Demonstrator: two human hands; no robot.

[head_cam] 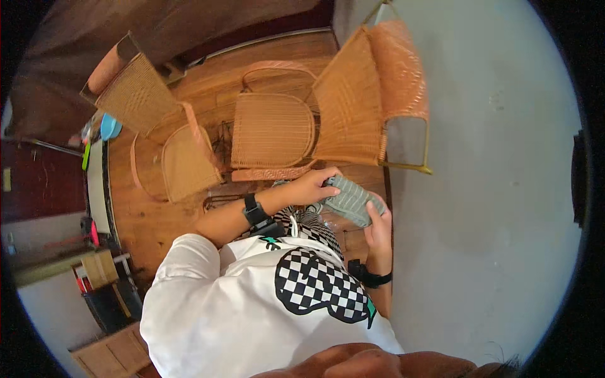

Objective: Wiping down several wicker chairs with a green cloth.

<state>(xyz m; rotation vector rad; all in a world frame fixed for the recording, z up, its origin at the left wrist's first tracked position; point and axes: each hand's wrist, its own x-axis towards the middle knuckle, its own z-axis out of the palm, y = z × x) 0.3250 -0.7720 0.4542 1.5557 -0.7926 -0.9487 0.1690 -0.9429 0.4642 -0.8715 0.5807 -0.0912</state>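
A folded grey-green striped cloth [352,201], possibly a towel, is held in front of my body, close to the wall on the right. My left hand [314,186] grips its left end, thumb on top and fingers curled around the upper edge. At the other end, my right hand [378,222] pinches the cloth with the thumb lying over its face. The cloth is tilted, its right end nearer to me. Its underside and some of my fingers are hidden.
A woven rattan chair [274,130] stands just ahead, its tall back [352,104] beside the pale wall [482,198]. Another rattan chair [189,163] is to its left on the wooden floor [137,212]. A blue basin [110,127] and stacked boxes [106,302] lie farther left.
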